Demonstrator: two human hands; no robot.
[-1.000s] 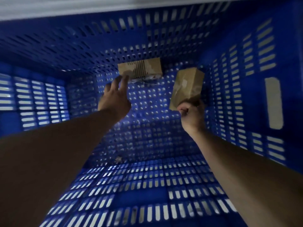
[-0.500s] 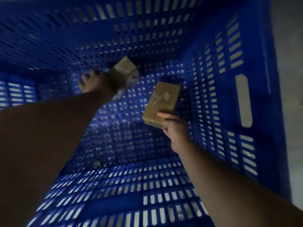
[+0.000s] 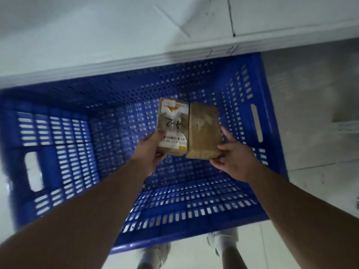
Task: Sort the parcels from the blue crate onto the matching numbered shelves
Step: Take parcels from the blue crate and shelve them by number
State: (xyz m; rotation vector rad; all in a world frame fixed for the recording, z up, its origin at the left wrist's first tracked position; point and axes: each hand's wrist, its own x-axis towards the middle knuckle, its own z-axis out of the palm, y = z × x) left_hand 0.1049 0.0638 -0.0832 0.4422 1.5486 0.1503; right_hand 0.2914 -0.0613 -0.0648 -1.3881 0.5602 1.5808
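Two brown parcels are held side by side, touching, over the perforated blue crate (image 3: 58, 142). The left parcel (image 3: 172, 125) carries a white label (handwritten 4-2, upside down, plus a barcode); the right parcel (image 3: 204, 129) is plain taped cardboard.

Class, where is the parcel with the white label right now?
In the head view, the labelled parcel is centre frame over the blue crate, gripped by the left hand, beside the plain parcel in the right hand.

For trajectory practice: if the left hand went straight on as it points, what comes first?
Likely the far wall of the crate, the parcel in the left hand leading; depth unclear.
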